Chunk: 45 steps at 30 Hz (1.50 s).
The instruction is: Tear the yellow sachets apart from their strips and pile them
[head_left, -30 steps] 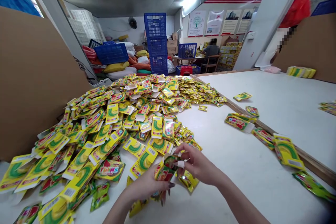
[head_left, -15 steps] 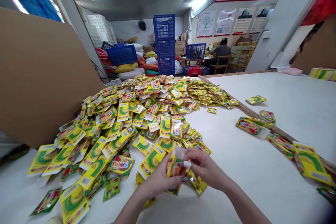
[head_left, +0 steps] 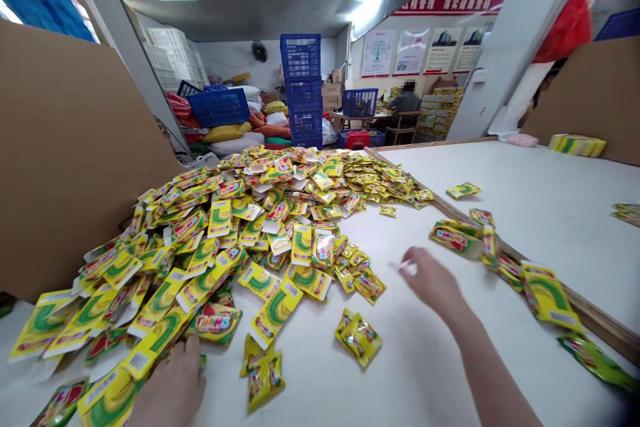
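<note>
At lower left my left hand reaches down onto the edge of the pile, over a small green packet that it mostly covers. Its fingers point away and their grip is hidden. My right hand, blurred, hangs over the white table with curled fingers apart and no packet in them. Something small and white shows at its fingertips, perhaps worn on a finger. Between my hands lie yellow candy packets and another yellow packet pair. A blurred slim yellow-red box is by the wooden strip.
A heap of yellow-green flat boxes and small packets covers the table's left. Cardboard walls the left side. A wooden strip crosses the right, with boxes along it. Behind, a person sits near blue crates.
My hands have parted: the left went down-left to the pile, the right moved right. The box they held has left them; a slim box newly shows by the strip. The view swung right, then back.
</note>
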Motion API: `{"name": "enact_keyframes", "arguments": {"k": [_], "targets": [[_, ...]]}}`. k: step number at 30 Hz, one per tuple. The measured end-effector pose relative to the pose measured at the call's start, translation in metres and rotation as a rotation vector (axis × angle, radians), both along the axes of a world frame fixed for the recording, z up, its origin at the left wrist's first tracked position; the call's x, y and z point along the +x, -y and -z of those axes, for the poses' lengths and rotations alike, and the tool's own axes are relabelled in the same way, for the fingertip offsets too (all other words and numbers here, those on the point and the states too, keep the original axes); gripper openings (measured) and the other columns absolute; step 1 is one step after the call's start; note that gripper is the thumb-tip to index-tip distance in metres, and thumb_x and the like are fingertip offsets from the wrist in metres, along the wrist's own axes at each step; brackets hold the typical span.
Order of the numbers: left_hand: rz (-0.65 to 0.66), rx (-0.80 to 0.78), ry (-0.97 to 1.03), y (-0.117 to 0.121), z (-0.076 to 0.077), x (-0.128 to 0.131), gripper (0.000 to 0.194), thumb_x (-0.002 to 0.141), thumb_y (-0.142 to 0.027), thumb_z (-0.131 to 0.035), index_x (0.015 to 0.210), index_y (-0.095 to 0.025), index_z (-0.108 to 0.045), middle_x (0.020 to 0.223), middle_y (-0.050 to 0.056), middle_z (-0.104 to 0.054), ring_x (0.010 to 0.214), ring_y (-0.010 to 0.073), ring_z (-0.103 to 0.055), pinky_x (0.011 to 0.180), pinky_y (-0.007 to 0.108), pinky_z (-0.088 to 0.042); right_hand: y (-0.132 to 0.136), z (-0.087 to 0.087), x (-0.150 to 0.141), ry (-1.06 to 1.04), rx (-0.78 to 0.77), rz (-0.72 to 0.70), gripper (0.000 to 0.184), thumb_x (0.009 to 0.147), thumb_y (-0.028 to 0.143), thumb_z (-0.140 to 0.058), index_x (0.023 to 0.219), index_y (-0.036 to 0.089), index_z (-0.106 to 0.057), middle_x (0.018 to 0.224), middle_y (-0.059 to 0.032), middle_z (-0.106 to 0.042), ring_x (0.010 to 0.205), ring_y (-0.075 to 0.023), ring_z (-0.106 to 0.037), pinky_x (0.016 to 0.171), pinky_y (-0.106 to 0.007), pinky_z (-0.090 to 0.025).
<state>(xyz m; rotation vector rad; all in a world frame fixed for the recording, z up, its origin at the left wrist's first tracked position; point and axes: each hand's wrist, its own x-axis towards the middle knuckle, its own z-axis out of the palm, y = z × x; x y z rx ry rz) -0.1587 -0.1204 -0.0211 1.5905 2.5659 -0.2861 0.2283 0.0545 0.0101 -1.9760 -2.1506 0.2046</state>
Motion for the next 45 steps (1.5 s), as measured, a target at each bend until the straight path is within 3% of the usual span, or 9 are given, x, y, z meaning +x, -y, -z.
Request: {"name": "enact_keyframes", "arguments": {"k": [3,6,15,19,23,30,36,40,45], "targets": [[0.044,0.079,0.145,-0.006,-0.002,-0.001,0.033,0.078,-0.016,-0.035,0.103,-0.011,-0.056,0.097,0.016,-0.065,0.091,0.0293,-0.062,0.078,0.040,-0.045,0.022,0.014,-0.043,0.002,-0.297,-0.295,0.028,0.060,0.028,-0.065,0.085,0.019,-0.057,0.085,-0.0064,-0.063,0.075,-0.0230,-0.059,0.059,-0.027,-0.038],[0.059,0.258,0.415,-0.022,-0.017,0.015,0.034,0.078,-0.029,-0.041,0.104,-0.015,-0.057,0.102,0.012,-0.066,0.093,0.0274,-0.061,0.081,0.038,-0.046,0.037,0.025,-0.067,-0.005,-0.339,-0.401,0.033,0.053,0.019,-0.066,0.084,0.017,-0.057,0.081,-0.0071,-0.063,0.074,-0.0240,-0.059,0.054,-0.025,-0.034],[0.029,0.455,1.492,-0.083,-0.021,0.098,0.059,0.066,-0.037,-0.060,0.119,-0.012,-0.049,0.078,0.002,-0.060,0.068,0.0175,-0.058,0.063,0.035,-0.054,0.022,0.019,-0.055,-0.203,-0.255,-0.433,0.026,0.068,0.000,-0.042,0.086,0.015,-0.052,0.072,-0.0028,-0.056,0.070,-0.0158,-0.055,0.054,-0.022,-0.031],[-0.073,0.444,1.556,-0.089,-0.002,0.109,0.060,0.062,-0.037,-0.065,0.115,-0.011,-0.053,0.082,0.003,-0.060,0.067,0.0169,-0.058,0.062,0.035,-0.054,0.023,0.007,-0.056,-0.461,-0.252,-0.474,0.014,0.083,0.016,-0.037,0.077,0.017,-0.050,0.065,0.0018,-0.051,0.057,-0.0104,-0.051,0.050,-0.019,-0.036],[0.009,0.375,1.625,-0.083,0.010,0.114,0.052,0.065,-0.036,-0.066,0.111,-0.014,-0.056,0.086,0.006,-0.066,0.075,0.0194,-0.061,0.062,0.030,-0.052,0.035,0.009,-0.073,-0.907,-0.262,-0.645,0.010,0.076,0.026,-0.055,0.072,0.017,-0.054,0.100,-0.0045,-0.052,0.091,-0.0162,-0.052,0.062,-0.020,-0.044],[0.062,0.394,1.697,-0.080,0.007,0.117,0.054,0.071,-0.041,-0.062,0.117,-0.016,-0.050,0.094,0.008,-0.064,0.082,0.0195,-0.061,0.071,0.031,-0.050,0.042,0.044,-0.100,-1.114,-0.491,-0.508,0.016,0.078,0.030,-0.052,0.071,0.019,-0.042,0.061,0.0055,-0.045,0.052,-0.0088,-0.049,0.050,-0.022,-0.044],[0.191,0.489,1.505,-0.063,0.006,0.127,0.083,0.072,-0.020,-0.061,0.137,-0.031,-0.011,0.128,0.008,-0.041,0.076,0.0106,-0.056,0.076,0.029,-0.049,0.046,0.035,-0.095,-0.991,-0.413,-0.529,0.017,0.077,0.028,-0.055,0.084,0.020,-0.042,0.070,0.0038,-0.049,0.056,-0.0093,-0.050,0.046,-0.019,-0.041],[0.326,0.430,1.340,-0.053,0.003,0.132,0.091,0.072,-0.016,-0.059,0.137,-0.038,0.001,0.135,0.007,-0.034,0.067,0.0084,-0.051,0.074,0.030,-0.049,0.044,0.027,-0.081,-0.825,-0.553,-0.717,0.055,0.066,0.015,-0.061,0.117,0.022,-0.041,0.084,0.0013,-0.055,0.065,-0.0102,-0.053,0.052,-0.019,-0.042],[0.339,0.497,1.110,-0.059,0.001,0.116,0.089,0.071,-0.027,-0.063,0.138,-0.034,-0.005,0.131,0.009,-0.037,0.094,0.0188,-0.053,0.086,0.039,-0.045,0.039,0.030,-0.079,-0.724,-0.566,-0.672,0.015,0.070,0.008,-0.046,0.079,0.017,-0.055,0.059,0.0047,-0.050,0.051,-0.0094,-0.050,0.048,-0.019,-0.039]]}}
